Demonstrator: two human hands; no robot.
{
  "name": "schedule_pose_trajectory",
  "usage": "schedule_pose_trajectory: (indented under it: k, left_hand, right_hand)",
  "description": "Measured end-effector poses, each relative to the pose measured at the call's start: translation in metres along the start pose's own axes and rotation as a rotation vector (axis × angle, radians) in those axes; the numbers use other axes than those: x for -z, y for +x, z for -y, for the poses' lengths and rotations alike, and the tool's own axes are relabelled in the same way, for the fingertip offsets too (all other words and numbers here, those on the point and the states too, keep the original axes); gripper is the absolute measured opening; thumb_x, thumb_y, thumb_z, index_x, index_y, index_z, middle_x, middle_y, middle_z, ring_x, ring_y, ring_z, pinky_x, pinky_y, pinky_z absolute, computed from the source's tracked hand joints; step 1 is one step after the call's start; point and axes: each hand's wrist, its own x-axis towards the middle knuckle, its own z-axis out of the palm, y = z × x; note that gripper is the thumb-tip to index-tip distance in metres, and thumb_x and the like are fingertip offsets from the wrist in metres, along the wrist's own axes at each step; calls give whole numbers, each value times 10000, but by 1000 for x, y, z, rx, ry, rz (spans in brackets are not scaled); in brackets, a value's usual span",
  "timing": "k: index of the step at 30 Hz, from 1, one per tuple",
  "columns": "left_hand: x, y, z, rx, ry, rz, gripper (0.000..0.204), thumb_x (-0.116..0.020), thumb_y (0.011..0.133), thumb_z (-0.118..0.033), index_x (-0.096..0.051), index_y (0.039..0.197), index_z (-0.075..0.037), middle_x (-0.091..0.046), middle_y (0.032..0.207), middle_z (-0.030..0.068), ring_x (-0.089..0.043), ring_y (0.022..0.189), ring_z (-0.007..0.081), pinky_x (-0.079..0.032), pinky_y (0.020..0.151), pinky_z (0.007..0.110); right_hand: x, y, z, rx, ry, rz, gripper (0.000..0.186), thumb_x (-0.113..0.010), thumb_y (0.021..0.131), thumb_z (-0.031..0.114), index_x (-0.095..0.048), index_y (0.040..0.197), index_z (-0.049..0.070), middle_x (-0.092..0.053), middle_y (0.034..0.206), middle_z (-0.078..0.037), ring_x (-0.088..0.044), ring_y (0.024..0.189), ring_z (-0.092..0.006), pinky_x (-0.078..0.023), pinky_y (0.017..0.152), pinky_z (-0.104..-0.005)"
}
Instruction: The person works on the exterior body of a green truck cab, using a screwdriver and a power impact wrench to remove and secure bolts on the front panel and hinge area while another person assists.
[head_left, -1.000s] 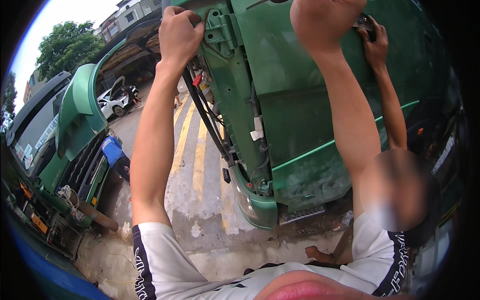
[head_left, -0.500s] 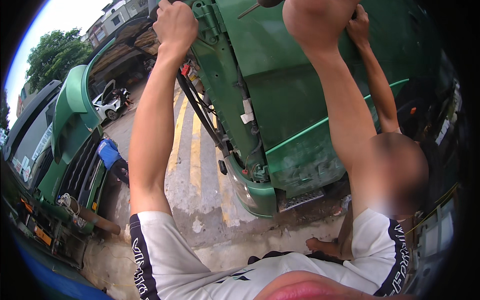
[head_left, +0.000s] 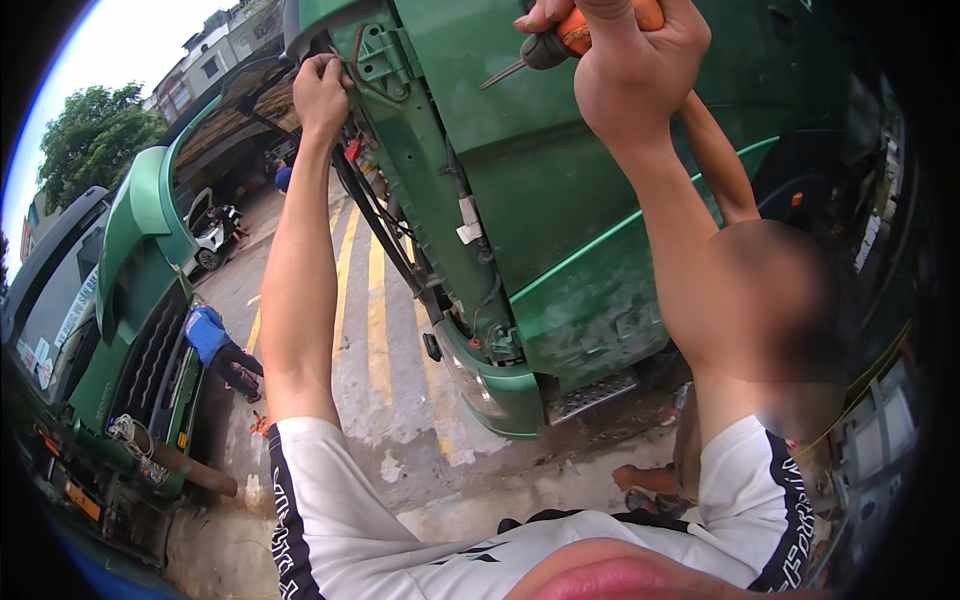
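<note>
Up at one o'clock the right hand (head_left: 640,60) is cropped by the top edge, partly covering the orange-and-grey tool (head_left: 573,34). A co-worker's forearm (head_left: 722,168) slips behind it, hand unseen; their head (head_left: 780,305), toward three, is blurred. At eleven, whatever the left hand (head_left: 322,97) fingers is too small to tell.

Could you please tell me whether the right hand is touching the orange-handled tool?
Touching. The head view shows the right hand wrapped around the orange-handled tool, with no gap between hand and handle.
</note>
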Motion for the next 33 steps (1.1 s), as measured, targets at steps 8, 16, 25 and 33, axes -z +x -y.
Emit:
schedule_pose_trajectory:
  k: [8,16,25,33]
  left_hand:
    - [-15,-12,-8,-12,-441,-115,113,-525,1046,-64,-595,1047,25,-694,888,90,-657,676,123,-520,629,255]
    - [10,-43,-20,207,-567,428,95,-550,1031,-59,-582,1091,7,-646,870,50,-648,700,132,-528,673,270]
    - [82,-105,-31,113,635,1446,423,-762,885,-205,-676,1278,-74,-752,1033,138,-716,990,250,-544,859,385]
    - [75,-71,-62,-5,471,573,307,-706,952,-319,-751,1101,-54,-753,974,165,-702,887,239,-520,851,378]
  right_hand:
    - [-2,-19,17,-130,-17,50,416,-776,924,404,-574,819,55,-598,611,-12,-539,505,-48,-408,457,-188]
    - [3,-26,40,-189,-94,131,433,-792,903,427,-573,797,69,-583,642,12,-527,526,-32,-394,470,-181]
    - [-11,-10,38,-119,-275,160,543,-695,931,562,-568,746,67,-581,601,15,-490,491,-25,-373,452,-192]
    - [-30,-13,22,-215,-432,301,548,-728,918,539,-645,741,27,-610,593,11,-543,543,-32,-402,491,-221]
